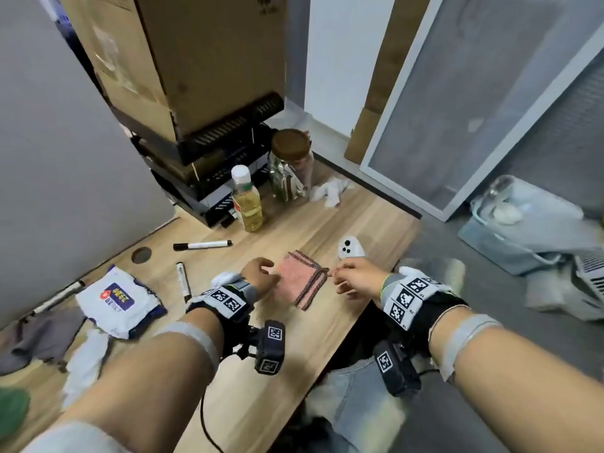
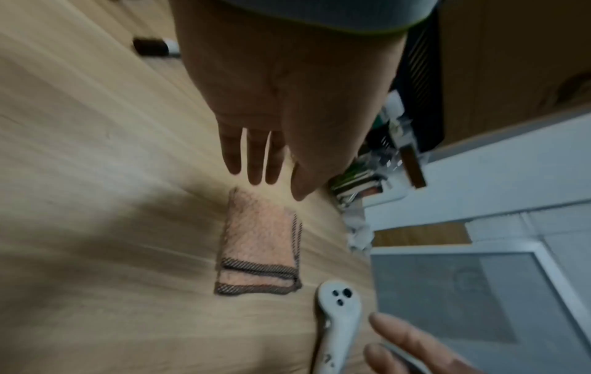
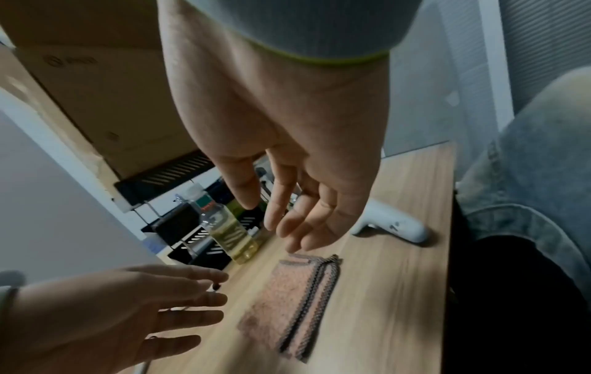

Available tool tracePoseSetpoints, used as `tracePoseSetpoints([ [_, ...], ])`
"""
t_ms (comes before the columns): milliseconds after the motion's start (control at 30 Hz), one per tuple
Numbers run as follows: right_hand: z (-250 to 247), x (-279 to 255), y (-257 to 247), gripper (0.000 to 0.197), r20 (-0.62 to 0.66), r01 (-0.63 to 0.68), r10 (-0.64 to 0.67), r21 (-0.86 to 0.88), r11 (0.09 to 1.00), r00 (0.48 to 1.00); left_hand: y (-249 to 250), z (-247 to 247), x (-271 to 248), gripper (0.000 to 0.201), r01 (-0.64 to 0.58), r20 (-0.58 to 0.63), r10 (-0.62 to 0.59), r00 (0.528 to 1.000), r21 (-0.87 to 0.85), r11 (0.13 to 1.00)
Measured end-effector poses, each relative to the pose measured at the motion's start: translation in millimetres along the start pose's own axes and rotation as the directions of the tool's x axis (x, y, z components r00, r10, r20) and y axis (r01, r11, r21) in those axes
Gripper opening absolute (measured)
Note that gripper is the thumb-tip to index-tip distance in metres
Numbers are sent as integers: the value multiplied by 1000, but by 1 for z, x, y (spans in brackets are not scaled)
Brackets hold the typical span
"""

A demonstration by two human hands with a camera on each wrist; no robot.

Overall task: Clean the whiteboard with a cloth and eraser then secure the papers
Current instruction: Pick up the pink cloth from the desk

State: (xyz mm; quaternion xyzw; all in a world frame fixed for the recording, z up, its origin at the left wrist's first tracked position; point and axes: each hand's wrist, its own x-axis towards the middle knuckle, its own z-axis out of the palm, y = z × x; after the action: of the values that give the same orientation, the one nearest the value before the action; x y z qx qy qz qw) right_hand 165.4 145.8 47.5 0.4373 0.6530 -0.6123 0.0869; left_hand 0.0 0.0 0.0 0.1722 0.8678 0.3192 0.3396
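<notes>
Right now the folded pink cloth (image 1: 302, 278) lies flat on the wooden desk (image 1: 268, 371), squarely between the two hands, close to the desk's right edge. Left hand (image 1: 260, 275) sits at the cloth's left side; from the head camera its fingers look bent down toward the fabric, but the wrist views show them fairly straight and spread, hovering just short of the cloth (image 2: 260, 249) and gripping nothing. Right hand (image 1: 356, 277) hangs at the cloth's right corner, fingers loosely extended and a little curved (image 3: 288, 217), tips just above the near edge of the cloth (image 3: 289, 307); whether they actually touch it is hard to call, and nothing is held.

Just beyond the right hand, a white controller (image 1: 350, 247) lies on the desk, near the cloth but apart from it. Farther off stand a bottle of yellow liquid (image 1: 246, 201) and a glass jar with a brown lid (image 1: 289, 165), with a crumpled white tissue (image 1: 330, 190) beside the jar. Two markers (image 1: 202, 245) lie left of the cloth, and a white wipes packet (image 1: 119, 300) sits at the near left.

Motion blur smears all three views. The large pale panel (image 1: 65, 165) at the left is cut off by the frame.
</notes>
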Motion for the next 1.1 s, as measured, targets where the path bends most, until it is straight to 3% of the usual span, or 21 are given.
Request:
tracePoseSetpoints([
  [167, -10, 24, 4, 8, -102, -30, 34, 43, 999, 994, 2, 34, 44, 37, 7, -16, -1, 1000, 328, 945],
  [233, -15, 24, 3, 10, -130, -28, 40, 93, 995, 991, 7, 40, 47, 35, 21, 3, -23, 1000, 378, 925],
  [367, -31, 23, 2, 12, -165, -17, 39, 134, 991, 986, 19, 53, 55, 36, 64, 127, -93, 988, 217, 974],
  [500, -53, -2, 0, 14, -261, 36, 2, 143, 989, 965, 76, 54, 38, 30, -121, 156, 113, 981, 44, 992],
  [567, -73, -27, -4, 17, -343, 90, -47, 112, 990, 938, 124, 52, 20, 13, -241, 243, 245, 939, -47, 969],
  [633, -106, -67, -6, 22, -473, 190, -127, 87, 978, 872, 184, 58, -12, 6, -357, 336, 403, 851, -192, 914],
  [700, -130, -96, -14, 32, -581, 258, -202, 14, 966, 788, 224, 62, -34, 12, -392, 400, 513, 760, -348, 852],
  [767, -167, -157, -13, 52, -712, 336, -277, -61, 940, 645, 275, 80, -87, 18, -372, 490, 600, 633, -487, 790],
  [800, -188, -200, -4, 62, -754, 361, -309, -102, 927, 580, 304, 98, -126, 20, -374, 536, 655, 532, -546, 750],
  [867, -210, -250, 5, 72, -762, 358, -373, -198, 912, 530, 337, 117, -177, 19, -393, 569, 723, 393, -607, 691],
  [933, -223, -297, 16, 71, -778, 376, -403, -233, 897, 481, 363, 133, -227, 17, -433, 571, 767, 293, -636, 639],
  [967, -231, -330, 31, 66, -816, 383, -391, -229, 895, 425, 378, 149, -263, 17, -459, 570, 790, 227, -652, 603],
  [1033, -250, -406, 73, 55, -905, 337, -347, -255, 906, 247, 404, 193, -341, 25, -484, 587, 807, 70, -687, 542],
  [1100, -260, -452, 94, 43, -943, 299, -317, -275, 914, 104, 420, 212, -386, 28, -505, 568, 822, -31, -719, 478],
])
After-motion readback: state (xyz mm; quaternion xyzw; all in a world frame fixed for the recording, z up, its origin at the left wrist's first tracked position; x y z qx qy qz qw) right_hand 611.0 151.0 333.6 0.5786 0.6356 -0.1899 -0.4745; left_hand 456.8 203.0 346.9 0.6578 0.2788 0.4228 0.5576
